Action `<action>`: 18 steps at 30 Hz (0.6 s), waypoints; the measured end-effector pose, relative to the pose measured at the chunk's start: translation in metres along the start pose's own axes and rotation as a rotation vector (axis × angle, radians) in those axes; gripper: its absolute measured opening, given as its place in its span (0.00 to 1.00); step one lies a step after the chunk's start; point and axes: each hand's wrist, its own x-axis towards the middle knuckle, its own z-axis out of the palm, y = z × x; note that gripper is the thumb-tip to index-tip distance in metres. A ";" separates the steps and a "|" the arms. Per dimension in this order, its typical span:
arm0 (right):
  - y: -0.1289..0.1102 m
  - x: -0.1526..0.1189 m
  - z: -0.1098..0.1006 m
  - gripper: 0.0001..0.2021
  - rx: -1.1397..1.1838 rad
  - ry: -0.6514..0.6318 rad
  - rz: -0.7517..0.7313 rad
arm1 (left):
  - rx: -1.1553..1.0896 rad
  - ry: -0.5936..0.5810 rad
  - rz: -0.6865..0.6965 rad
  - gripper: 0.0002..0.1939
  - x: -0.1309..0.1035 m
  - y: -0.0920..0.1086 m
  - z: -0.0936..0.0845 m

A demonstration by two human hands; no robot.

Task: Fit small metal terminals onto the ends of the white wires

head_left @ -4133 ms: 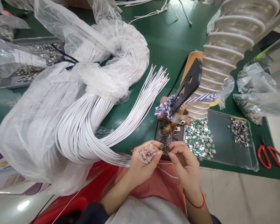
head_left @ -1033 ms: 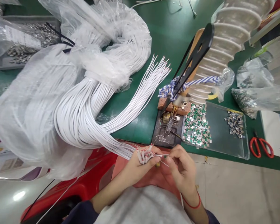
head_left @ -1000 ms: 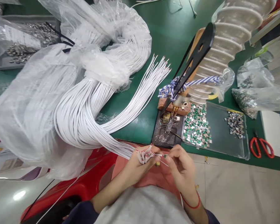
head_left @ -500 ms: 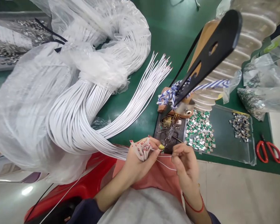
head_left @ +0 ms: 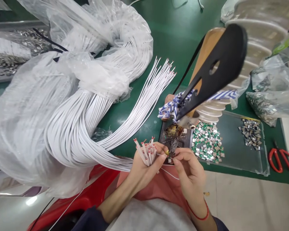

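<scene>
My left hand (head_left: 144, 176) is closed round a bundle of white cables (head_left: 146, 154), their red-tipped ends sticking up from the fist. Its thumb and forefinger pinch a tiny green-and-silver connector (head_left: 170, 160), with a yellow patch at the fingertip. My right hand (head_left: 190, 170) is closed in a pinch right beside that connector, on what looks like the end of a thin white cable; the fingers mostly hide it. The dark soldering iron tip (head_left: 174, 147) reaches down to the connector between both hands. A loose white cable (head_left: 170, 173) curves below the fingers.
A tray (head_left: 243, 160) holds green-and-silver connectors (head_left: 207, 141) and metal shells (head_left: 250, 133). Red-handled scissors (head_left: 275, 160) lie to its right. A black strap-like bar (head_left: 214, 70) and a ribbed hose (head_left: 250, 41) overhang the work. Bagged cable coils (head_left: 69, 112) fill the left.
My right hand has moved left and up until its fingertips meet those of my left hand at the iron tip. The view has shifted slightly.
</scene>
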 end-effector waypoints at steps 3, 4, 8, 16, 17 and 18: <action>-0.002 0.001 0.001 0.07 -0.002 0.013 -0.011 | 0.005 0.003 -0.002 0.05 0.000 0.001 0.001; -0.002 0.001 0.001 0.07 0.000 0.016 -0.013 | -0.001 0.004 -0.006 0.05 0.000 0.002 0.002; -0.002 0.002 0.001 0.07 0.008 0.014 -0.015 | -0.024 0.022 -0.004 0.06 -0.001 0.005 0.003; 0.001 -0.001 0.000 0.07 0.020 0.013 -0.008 | 0.025 0.017 0.027 0.05 -0.004 0.002 0.000; 0.002 -0.002 -0.001 0.07 0.026 0.015 -0.002 | 0.023 0.013 0.023 0.05 -0.005 0.001 0.000; 0.003 -0.004 -0.002 0.07 0.029 0.013 0.004 | 0.020 0.008 0.012 0.05 -0.006 0.001 -0.001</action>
